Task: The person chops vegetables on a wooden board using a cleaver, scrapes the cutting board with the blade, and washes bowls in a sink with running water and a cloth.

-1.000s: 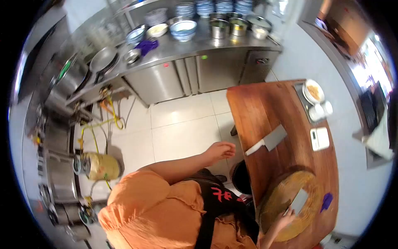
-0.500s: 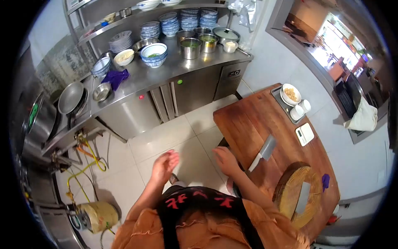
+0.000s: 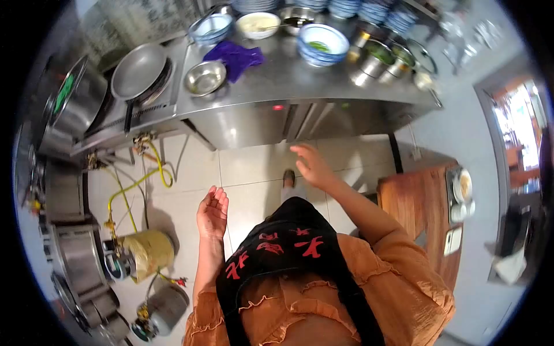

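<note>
My left hand is held low over the tiled floor, palm partly up and fingers apart, with nothing in it. To its right and higher in view, my right hand reaches out in front of the steel counter, empty, fingers spread. Neither hand touches anything. Nearest ahead on the counter are a small steel bowl, a purple cloth and a blue-and-white bowl with something green inside. A grey pan with a black handle lies at the left on the stove.
Gas cylinders with a yellow hose stand on the floor at left. The wooden table is at right, bearing a white scale and a tray of white dishes. Steel pots stand at the counter's back right.
The view has turned from the wooden table toward the counter, which is closer. My right hand earlier held the cleaver on the chopping board, then let go; both hands are now out in front.
</note>
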A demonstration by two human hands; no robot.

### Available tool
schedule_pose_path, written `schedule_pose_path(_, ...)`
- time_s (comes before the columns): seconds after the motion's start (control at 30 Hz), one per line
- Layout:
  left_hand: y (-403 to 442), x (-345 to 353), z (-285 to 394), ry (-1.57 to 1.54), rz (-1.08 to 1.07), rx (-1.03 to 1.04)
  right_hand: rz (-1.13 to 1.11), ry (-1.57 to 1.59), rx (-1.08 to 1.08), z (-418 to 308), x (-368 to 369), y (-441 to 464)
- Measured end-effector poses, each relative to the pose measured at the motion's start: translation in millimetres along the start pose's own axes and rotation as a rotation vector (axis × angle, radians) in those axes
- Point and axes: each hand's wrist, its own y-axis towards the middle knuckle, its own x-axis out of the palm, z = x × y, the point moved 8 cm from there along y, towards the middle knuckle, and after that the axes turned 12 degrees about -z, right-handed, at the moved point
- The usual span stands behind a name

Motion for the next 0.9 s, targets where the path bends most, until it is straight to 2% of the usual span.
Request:
schedule_pose_path(0.13,27,-19,12,-0.053,0.078,0.098,-0.083,-0.063,0.076,30,-14,96)
schedule_pose_path(0.23,62,-20,35,-0.074,0.165,0.158,-0.118,-0.042,0.055,62,-22,187)
schedule_pose_path(0.43,113,15,68,-0.105,0.244,0.286,-0.186,-0.461,-0.147,98,-4,372)
schedule_pose_path(0.6,149,41,67,-0.12,0.287,0.272,-0.308,-0.715,-0.154,107,33,468)
schedule_pose_path(0.67,165,43,70,-0.102,0.305,0.199,-0.435,-0.786,-0.039,131,47,479)
schedule_pose_path(0.7,172,43,70,-0.1,0.285,0.152,-0.412,-0.739,-0.013,141,44,474)
schedule_pose_path(0.77,194,39,79,-0.09,0.223,0.098,-0.332,-0.656,0.001,160,33,467)
schedule_pose_path(0.83,212,41,88,-0.042,0.198,0.026,-0.109,-0.717,0.026,179,12,438)
schedule_pose_path(0.9,235,48,92,-0.019,0.15,-0.038,-0.019,-0.822,0.17,185,-13,384)
